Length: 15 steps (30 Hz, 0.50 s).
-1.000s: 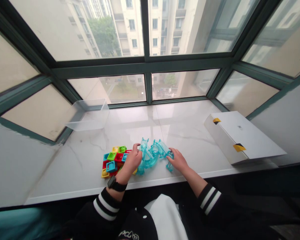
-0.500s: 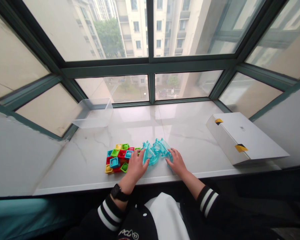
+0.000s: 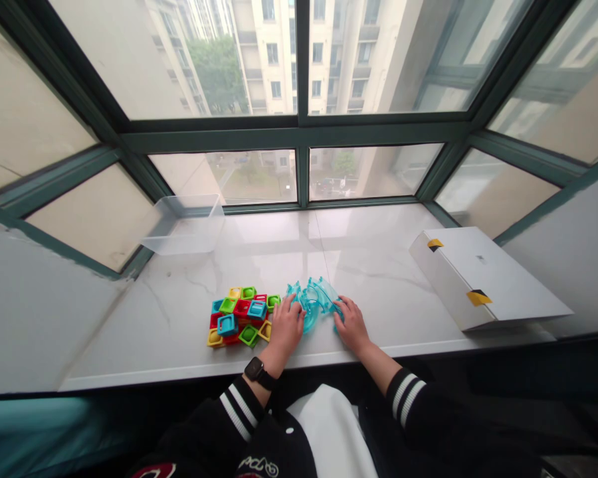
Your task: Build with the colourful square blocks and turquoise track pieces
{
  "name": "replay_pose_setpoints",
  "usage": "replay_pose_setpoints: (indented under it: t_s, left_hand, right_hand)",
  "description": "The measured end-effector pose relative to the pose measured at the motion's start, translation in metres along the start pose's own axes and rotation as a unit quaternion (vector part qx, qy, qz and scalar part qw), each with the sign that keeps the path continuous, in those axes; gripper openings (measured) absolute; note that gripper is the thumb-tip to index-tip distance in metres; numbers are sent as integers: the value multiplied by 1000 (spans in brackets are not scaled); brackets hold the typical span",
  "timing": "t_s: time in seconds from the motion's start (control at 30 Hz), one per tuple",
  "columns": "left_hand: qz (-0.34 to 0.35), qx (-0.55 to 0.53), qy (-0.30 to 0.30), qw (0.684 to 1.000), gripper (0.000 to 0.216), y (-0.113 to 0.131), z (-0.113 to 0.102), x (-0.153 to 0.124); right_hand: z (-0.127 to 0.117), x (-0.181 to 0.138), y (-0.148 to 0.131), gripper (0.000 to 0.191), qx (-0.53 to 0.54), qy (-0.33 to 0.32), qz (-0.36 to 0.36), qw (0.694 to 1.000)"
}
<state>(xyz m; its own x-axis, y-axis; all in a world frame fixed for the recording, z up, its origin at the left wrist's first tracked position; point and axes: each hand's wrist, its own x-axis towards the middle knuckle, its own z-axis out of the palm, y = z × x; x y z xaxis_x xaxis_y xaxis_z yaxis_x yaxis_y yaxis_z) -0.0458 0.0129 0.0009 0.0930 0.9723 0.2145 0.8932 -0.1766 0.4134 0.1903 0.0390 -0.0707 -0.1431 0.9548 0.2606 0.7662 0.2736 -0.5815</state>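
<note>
Resting on the track: left hand (image 3: 286,325) and right hand (image 3: 353,324), both bare, on translucent blue track pieces (image 3: 313,300), near the near edge of a white marble windowsill (image 3: 144,335).

Left hand: half-closed, fingers curved, fingertips (image 3: 290,301) at the left end of the track pieces; a firm grip cannot be told. Black wristwatch (image 3: 259,373) on the wrist.

Right hand: partly open, fingers spread a little over the right end of the track pieces; a firm grip cannot be told.

Track pieces: 1 interlocked, curving group lying on the sill between the 2 hands, near the middle.

Neighbouring items: multicoloured square plastic tiles (image 3: 235,317) in a loose heap just left of the left hand; a clear plastic bin (image 3: 183,226) far left, against the window; a white cardboard box (image 3: 483,279) with yellow-and-black tape far right.

Risk, edge: the track pieces lie near the sill edge, so a pull toward the body could tip them off.

Risk, tiles: a sideways slip of the left hand could scatter the heap.

Risk, track: uneven pressure from the 2 hands could separate the pieces.
</note>
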Motion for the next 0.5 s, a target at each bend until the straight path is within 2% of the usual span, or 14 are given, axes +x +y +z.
replay_pose_setpoints:
  t_s: [0.1,0.23,0.37,0.5]
  left_hand:
    - [13,-24,6,1000,18,-6,2,-4]
    - [20,10,4,1000,42,-8,6,-8]
    - [1,33,20,999,20,-5,11,-8]
    - [19,27,61,998,19,-7,18,-10]
  right_hand:
    - [1,0,0,42,-12,-6,-1,1000]
    - [0,1,-4,45,-25,-35,-30,999]
    - [-1,3,-10,47,-17,-56,-75,995]
    - [2,4,-13,48,-18,-57,-91,994]
